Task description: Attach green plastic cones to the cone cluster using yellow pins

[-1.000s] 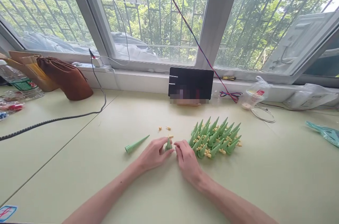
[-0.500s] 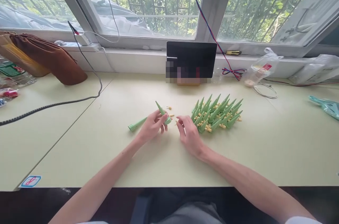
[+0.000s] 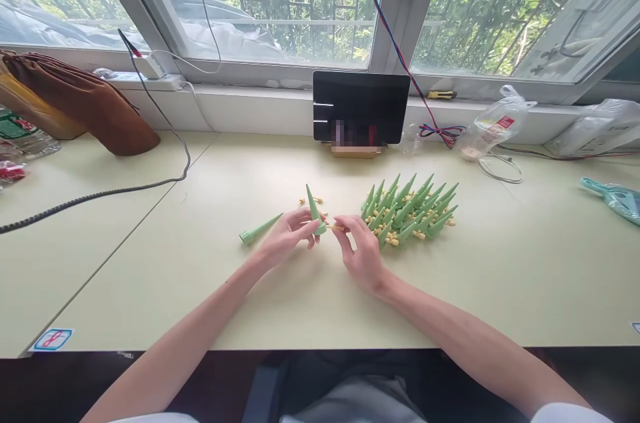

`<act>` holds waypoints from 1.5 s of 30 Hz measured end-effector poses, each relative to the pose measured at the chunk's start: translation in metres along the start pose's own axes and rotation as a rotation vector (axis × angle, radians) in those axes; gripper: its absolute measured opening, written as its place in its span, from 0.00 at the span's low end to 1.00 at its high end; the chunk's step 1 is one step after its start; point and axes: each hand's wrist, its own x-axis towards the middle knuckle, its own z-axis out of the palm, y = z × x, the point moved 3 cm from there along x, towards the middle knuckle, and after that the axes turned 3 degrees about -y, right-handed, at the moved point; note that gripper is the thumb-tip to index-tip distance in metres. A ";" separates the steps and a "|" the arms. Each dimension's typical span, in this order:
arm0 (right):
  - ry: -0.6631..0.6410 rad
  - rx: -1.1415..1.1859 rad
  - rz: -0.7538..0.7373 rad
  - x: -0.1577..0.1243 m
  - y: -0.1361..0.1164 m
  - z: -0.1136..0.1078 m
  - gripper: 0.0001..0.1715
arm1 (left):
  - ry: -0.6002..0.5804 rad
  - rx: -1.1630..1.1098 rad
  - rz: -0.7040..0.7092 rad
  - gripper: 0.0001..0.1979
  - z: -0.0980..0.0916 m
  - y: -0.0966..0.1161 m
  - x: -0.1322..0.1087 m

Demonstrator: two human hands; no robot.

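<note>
My left hand (image 3: pixel 290 236) is closed around a green pointed cone (image 3: pixel 313 206), its tip upward and its wide base toward my right hand. Between thumb and fingertips, my right hand (image 3: pixel 361 246) pinches a small thin yellow piece (image 3: pixel 336 228), which reaches to the cone's base; whether it sits inside a hole I cannot tell. Another green cone (image 3: pixel 260 228) lies on its side just left of my left hand. A few small yellow pieces (image 3: pixel 319 200) lie beyond my fingers. Right of my right hand stands a cluster of several green cones (image 3: pixel 410 210) with yellow pieces at their bases.
A black tablet (image 3: pixel 360 106) leans at the back of the pale table (image 3: pixel 280 316). Brown bag (image 3: pixel 107 116) and black cable (image 3: pixel 115 193) are at left. A plastic bag (image 3: pixel 495 126), coiled wires (image 3: pixel 443 134) and a teal tool (image 3: pixel 615 200) are at right.
My hands have come closer together. The cone in my left hand has tipped more upright, and the yellow piece in my right hand now meets its base.
</note>
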 end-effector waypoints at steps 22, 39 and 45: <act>-0.066 0.088 0.143 -0.003 0.006 0.000 0.09 | -0.117 -0.001 -0.057 0.18 0.005 0.000 -0.003; -0.081 0.111 0.149 -0.003 0.007 0.001 0.09 | -0.148 0.024 -0.027 0.17 0.005 0.001 -0.004; -0.088 0.125 0.203 -0.006 0.013 0.002 0.11 | -0.095 0.008 -0.006 0.16 0.006 -0.007 -0.003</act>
